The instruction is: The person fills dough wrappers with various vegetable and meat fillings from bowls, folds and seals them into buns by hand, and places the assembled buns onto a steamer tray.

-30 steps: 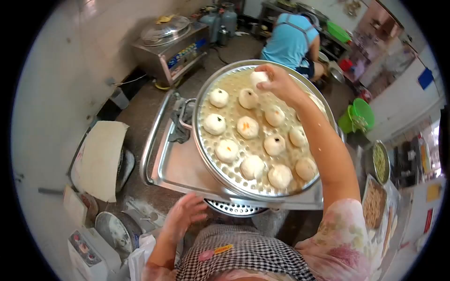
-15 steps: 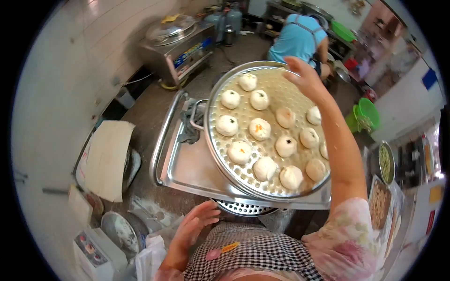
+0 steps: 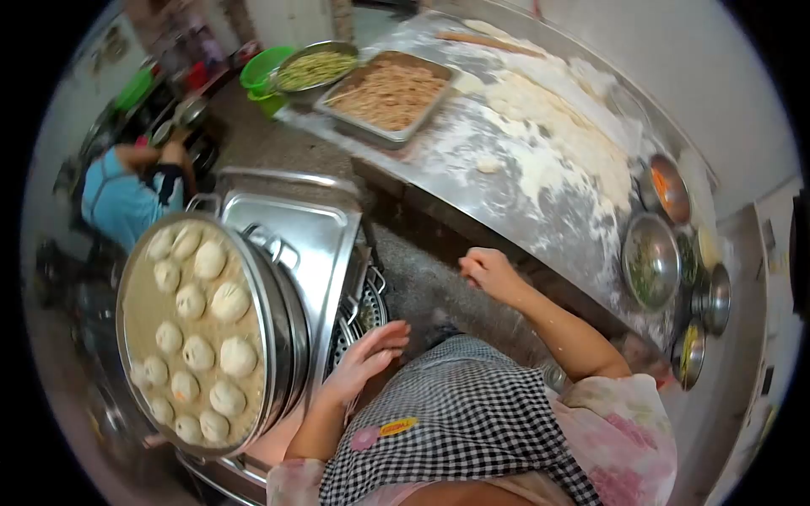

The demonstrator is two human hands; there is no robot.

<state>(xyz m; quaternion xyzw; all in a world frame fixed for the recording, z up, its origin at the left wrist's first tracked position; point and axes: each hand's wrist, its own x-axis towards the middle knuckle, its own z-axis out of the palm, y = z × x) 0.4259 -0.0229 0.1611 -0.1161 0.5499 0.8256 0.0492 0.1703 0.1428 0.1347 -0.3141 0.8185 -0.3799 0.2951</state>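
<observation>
My left hand [image 3: 369,358] is held in front of the apron with its fingers stretched out, holding nothing. It is nearest to the round steamer tray [image 3: 268,384] on my left, apart from it. White filled buns [image 3: 239,357] are spread over that tray, some with orange or dark specks on top. My right hand [image 3: 488,274] hangs over the gap beside the floured worktable [image 3: 472,198], its fingers curled in and nothing visible in them. Further steamer tiers are stacked beneath the tray, on a metal cart [image 3: 291,221].
On the worktable lie a pan of minced filling [image 3: 392,93], a bowl of chopped greens [image 3: 316,69], rolled-out dough [image 3: 553,126] and a rolling pin [image 3: 489,42]. Several metal bowls [image 3: 650,261] line its right end. A person in blue [image 3: 126,198] crouches at the far left.
My view has swung right, from the steamer tray to the floured worktable. My right hand has left its place above the tray, and its fingers have curled. My left hand stays open before the apron.
</observation>
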